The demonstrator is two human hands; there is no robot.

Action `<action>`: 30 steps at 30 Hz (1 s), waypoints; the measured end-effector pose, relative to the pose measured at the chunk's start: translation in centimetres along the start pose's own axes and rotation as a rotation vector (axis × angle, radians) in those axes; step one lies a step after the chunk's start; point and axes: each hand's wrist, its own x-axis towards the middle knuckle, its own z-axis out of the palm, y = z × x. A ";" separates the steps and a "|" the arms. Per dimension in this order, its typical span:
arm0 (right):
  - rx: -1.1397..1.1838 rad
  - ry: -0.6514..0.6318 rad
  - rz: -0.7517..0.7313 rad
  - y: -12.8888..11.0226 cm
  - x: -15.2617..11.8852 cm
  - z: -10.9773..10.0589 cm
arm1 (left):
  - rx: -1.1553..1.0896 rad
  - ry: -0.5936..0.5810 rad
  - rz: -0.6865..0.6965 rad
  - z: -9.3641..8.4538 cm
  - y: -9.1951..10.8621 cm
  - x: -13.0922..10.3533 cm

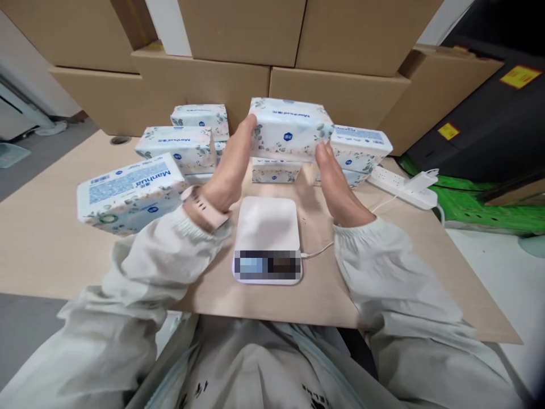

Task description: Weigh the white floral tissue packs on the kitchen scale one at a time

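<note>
Between my two hands I hold a pack of tissues [289, 130], white and pale blue with a flower print, raised above the table. My left hand [234, 162] presses on its left end, and my right hand [334, 184] grips its right end. Beneath and nearer to me lies a white digital scale [268, 227] with its display blurred out. Behind the held pack, another tissue pack [275, 171] sits on the table, partly hidden. To the left of my left hand, a tilted tissue pack [131, 193] rests close to my forearm.
More tissue packs are stacked at the back left [179, 145] and at the right [360, 147]. Cardboard boxes [204, 85] form a wall behind the table [46, 227]. A white power strip [402, 187] lies at right, and a cable [321, 251] runs to the scale.
</note>
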 end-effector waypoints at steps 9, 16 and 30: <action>0.100 -0.156 -0.009 1.2 -14.0 1.9 | 0.152 -0.245 -0.127 -4.1 -2.7 -14.8; 0.087 0.002 -0.001 5.4 -16.0 2.5 | 0.218 -0.178 -0.150 -6.1 -6.1 -15.1; 0.155 0.553 0.046 2.8 -15.0 2.5 | 0.008 -0.220 -0.144 -7.1 -6.0 -15.6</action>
